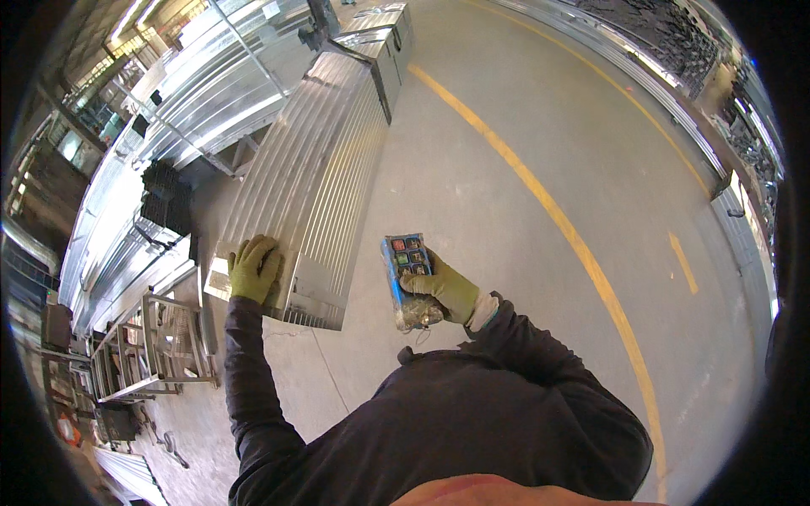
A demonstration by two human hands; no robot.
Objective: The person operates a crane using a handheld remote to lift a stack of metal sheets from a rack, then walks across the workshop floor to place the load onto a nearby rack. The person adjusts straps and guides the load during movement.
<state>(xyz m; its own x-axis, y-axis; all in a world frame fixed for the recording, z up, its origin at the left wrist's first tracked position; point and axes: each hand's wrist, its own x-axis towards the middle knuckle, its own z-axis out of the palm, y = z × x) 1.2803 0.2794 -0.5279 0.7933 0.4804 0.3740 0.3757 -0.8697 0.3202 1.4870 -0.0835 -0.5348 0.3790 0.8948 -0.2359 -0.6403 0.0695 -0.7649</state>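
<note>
My right hand, in a yellow-green work glove, is closed around a handheld remote control. The remote is blue, wrapped in worn clear plastic, with several coloured push buttons facing up. My thumb lies across its front below the buttons. To the left, my gloved left hand rests on the near end of a long stack of silver metal profiles. Its fingers lie over the top surface, slightly bent and not gripping anything that I can see. The stack runs away from me, raised above the floor.
A dark strap crosses the stack's far part. More metal profiles lie on racks to the left. A metal frame cart stands at the lower left. A yellow line curves along the grey floor. Further profiles line the right side.
</note>
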